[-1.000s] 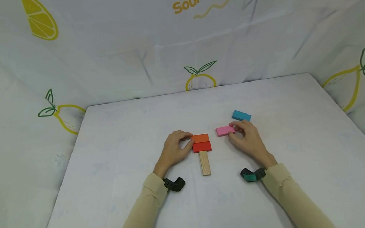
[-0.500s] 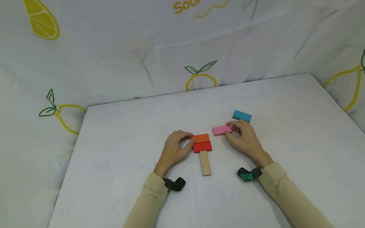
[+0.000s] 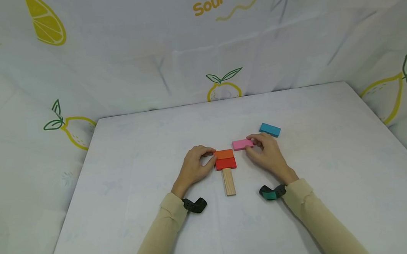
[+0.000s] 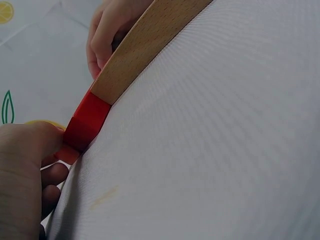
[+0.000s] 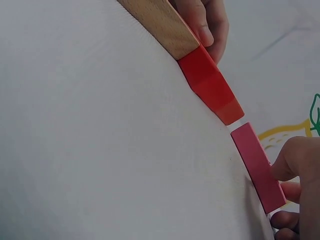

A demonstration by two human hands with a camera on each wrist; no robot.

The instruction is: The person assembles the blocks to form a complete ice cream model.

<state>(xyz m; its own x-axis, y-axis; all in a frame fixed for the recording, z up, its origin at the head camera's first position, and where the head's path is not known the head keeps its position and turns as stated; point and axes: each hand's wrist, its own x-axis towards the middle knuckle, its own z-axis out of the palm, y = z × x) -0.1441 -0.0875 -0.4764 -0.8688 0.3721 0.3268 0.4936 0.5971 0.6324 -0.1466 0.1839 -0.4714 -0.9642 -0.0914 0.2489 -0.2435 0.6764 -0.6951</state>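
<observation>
Near the middle of the table, an orange block lies flush against the far side of a red block. A plain wooden block points toward the person from the red one's near edge. My left hand pinches the left end of the orange block between thumb and fingers. In the left wrist view, its thumb sits where red and orange meet. My right hand grips the right end of a pink block. A small gap parts the pink block from the orange one in the right wrist view.
A blue block lies just beyond my right hand. White cloth covers the table, and a lemon-print curtain hangs behind its far edge. A dark wrist camera is strapped to my left wrist, another to my right.
My right hand has slid the pink block leftward, closer to the orange block's far right corner. The left hand and the orange, red, wooden and blue blocks stay in place.
</observation>
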